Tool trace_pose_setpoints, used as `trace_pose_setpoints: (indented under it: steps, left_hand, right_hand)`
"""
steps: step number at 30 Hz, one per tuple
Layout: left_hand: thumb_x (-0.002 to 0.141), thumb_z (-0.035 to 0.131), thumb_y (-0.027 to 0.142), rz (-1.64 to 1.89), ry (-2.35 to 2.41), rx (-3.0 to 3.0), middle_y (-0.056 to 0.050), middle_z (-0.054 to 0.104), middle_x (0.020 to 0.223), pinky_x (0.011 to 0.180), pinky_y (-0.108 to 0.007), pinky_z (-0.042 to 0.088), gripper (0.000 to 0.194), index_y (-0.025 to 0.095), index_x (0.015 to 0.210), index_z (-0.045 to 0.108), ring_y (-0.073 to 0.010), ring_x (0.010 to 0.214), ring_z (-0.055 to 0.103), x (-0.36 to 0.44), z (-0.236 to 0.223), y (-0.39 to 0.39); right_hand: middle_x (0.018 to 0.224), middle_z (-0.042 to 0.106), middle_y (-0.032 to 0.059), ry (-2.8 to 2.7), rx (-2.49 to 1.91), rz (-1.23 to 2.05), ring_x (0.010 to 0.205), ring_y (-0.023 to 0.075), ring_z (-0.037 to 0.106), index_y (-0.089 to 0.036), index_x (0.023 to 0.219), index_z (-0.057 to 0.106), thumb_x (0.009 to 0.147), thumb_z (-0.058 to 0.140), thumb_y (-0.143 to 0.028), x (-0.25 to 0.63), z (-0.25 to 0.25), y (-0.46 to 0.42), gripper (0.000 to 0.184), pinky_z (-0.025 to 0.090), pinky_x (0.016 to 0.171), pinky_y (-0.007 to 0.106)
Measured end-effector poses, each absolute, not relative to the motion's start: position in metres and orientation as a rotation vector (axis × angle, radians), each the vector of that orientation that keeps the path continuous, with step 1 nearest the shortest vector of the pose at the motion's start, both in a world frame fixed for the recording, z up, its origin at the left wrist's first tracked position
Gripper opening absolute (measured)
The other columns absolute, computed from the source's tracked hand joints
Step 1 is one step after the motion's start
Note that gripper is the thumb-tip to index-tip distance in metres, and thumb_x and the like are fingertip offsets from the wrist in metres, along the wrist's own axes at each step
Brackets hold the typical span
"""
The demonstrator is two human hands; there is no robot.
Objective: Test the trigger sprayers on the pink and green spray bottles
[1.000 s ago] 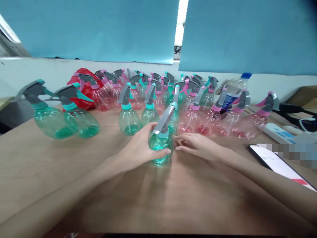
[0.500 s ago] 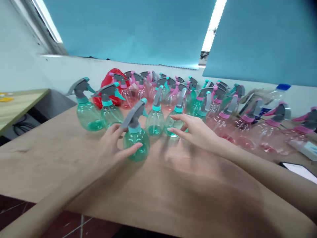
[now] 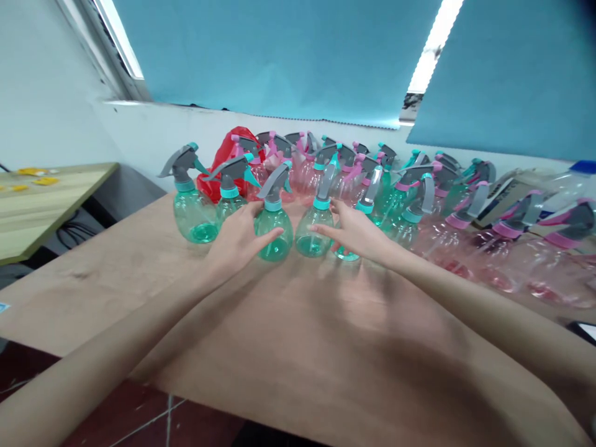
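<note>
Two green spray bottles under examination. First green spray bottle [image 3: 274, 217]: rounded, transparent body, teal collar, grey head with teal nozzle and lever; stands upright on the wooden tabletop [image 3: 298, 323], nozzle end directed away and to the right. Second green spray bottle [image 3: 316, 217]: matching body, collar and head colouring; also upright, immediately to the right of the first, bodies close together, contact between them not determinable. Both heads fitted. Green appears deepest at each base; whether liquid is present cannot be determined.
</note>
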State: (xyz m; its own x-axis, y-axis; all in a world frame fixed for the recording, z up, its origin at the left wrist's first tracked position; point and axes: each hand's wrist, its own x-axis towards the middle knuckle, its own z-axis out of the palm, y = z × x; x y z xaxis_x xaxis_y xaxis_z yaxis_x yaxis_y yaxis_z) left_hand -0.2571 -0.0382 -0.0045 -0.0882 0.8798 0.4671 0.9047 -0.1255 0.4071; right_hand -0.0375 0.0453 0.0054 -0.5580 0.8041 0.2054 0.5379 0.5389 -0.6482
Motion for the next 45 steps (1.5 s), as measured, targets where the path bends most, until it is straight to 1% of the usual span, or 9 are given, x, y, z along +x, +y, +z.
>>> trace_pose_setpoints:
  steps: [4,10,15,20,26,30,33,40,45]
  left_hand:
    - [0.084,0.068,0.044,-0.989,-2.034,-2.061,-0.013,0.065,0.121,0.088,-0.042,0.053,0.05,0.017,0.124,0.054,-0.0309,0.11,0.063,-0.261,-0.004,-0.029]
    - [0.085,0.068,0.045,-0.96,-1.956,-2.071,-0.014,0.064,0.124,0.094,-0.044,0.05,0.053,0.016,0.125,0.051,-0.0312,0.113,0.062,-0.265,-0.009,-0.02]
    - [0.089,0.062,0.045,-1.078,-1.944,-2.069,-0.017,0.057,0.131,0.092,-0.04,0.052,0.06,0.012,0.135,0.041,-0.0287,0.118,0.058,-0.26,-0.013,-0.025]
    - [0.095,0.051,0.046,-1.071,-1.934,-1.949,-0.014,0.055,0.132,0.095,-0.041,0.05,0.047,0.018,0.132,0.045,-0.0292,0.123,0.053,-0.248,-0.007,-0.057]
    - [0.089,0.06,0.038,-1.305,-1.801,-2.123,-0.006,0.067,0.113,0.089,-0.042,0.054,0.033,0.021,0.117,0.053,-0.0238,0.1,0.067,-0.213,-0.001,-0.085]
    - [0.079,0.072,0.038,-1.355,-1.824,-2.499,-0.008,0.056,0.135,0.101,-0.045,0.047,0.064,0.024,0.133,0.042,-0.027,0.123,0.054,-0.179,0.005,-0.075]
    - [0.076,0.073,0.034,-1.64,-1.805,-2.69,-0.011,0.052,0.137,0.097,-0.042,0.051,0.071,0.022,0.137,0.038,-0.0269,0.12,0.056,-0.148,0.01,-0.065]
    - [0.078,0.066,0.025,-1.759,-1.759,-2.731,-0.011,0.061,0.12,0.083,-0.037,0.054,0.042,0.016,0.117,0.052,-0.0227,0.098,0.064,-0.09,0.009,-0.053]
    - [0.083,0.054,0.02,-1.749,-1.685,-2.715,-0.006,0.066,0.108,0.088,-0.039,0.052,0.036,0.02,0.12,0.054,-0.0222,0.1,0.064,-0.066,0.001,-0.045]
  right_hand:
    - [0.07,0.065,0.0053,-2.265,-1.182,0.804,0.043,0.0212,0.063,-0.015,0.128,0.042,0.084,0.063,-0.054,-0.044,0.003,0.051,0.063,0.045,0.034,0.033]
    - [0.065,0.057,-0.0001,-2.276,-1.111,0.741,0.043,0.0201,0.063,-0.018,0.122,0.044,0.084,0.063,-0.055,-0.044,-0.003,0.054,0.056,0.043,0.032,0.03]
    - [0.07,0.064,0.0041,-2.314,-1.186,0.756,0.043,0.02,0.063,-0.017,0.125,0.042,0.082,0.063,-0.058,-0.042,0.001,0.054,0.063,0.045,0.035,0.032]
    - [0.085,0.069,0.0094,-2.377,-1.148,0.747,0.046,0.0193,0.064,-0.015,0.132,0.04,0.083,0.064,-0.055,-0.038,0.005,0.047,0.068,0.049,0.045,0.034]
    - [0.115,0.065,0.0146,-2.39,-0.92,0.547,0.1,0.0296,0.065,-0.016,0.129,0.045,0.083,0.065,-0.053,-0.021,-0.004,0.023,0.062,0.05,0.081,0.041]
    - [0.107,0.067,0.0107,-2.387,-0.881,0.723,0.085,0.0237,0.065,-0.017,0.121,0.047,0.084,0.063,-0.047,0.004,-0.008,-0.005,0.051,0.05,0.071,0.036]
    - [0.094,0.067,0.007,-2.383,-0.873,0.794,0.075,0.0212,0.063,-0.017,0.117,0.048,0.08,0.066,-0.052,0.025,-0.008,-0.024,0.054,0.048,0.064,0.034]
    - [0.113,0.062,0.0071,-2.382,-0.773,0.654,0.098,0.0242,0.063,-0.021,0.105,0.055,0.08,0.069,-0.053,0.07,-0.016,-0.038,0.043,0.05,0.079,0.038]
    - [0.1,0.066,0.0096,-2.299,-0.975,0.445,0.083,0.0265,0.067,-0.017,0.105,0.051,0.076,0.065,-0.064,0.085,-0.026,-0.039,0.057,0.051,0.065,0.037]
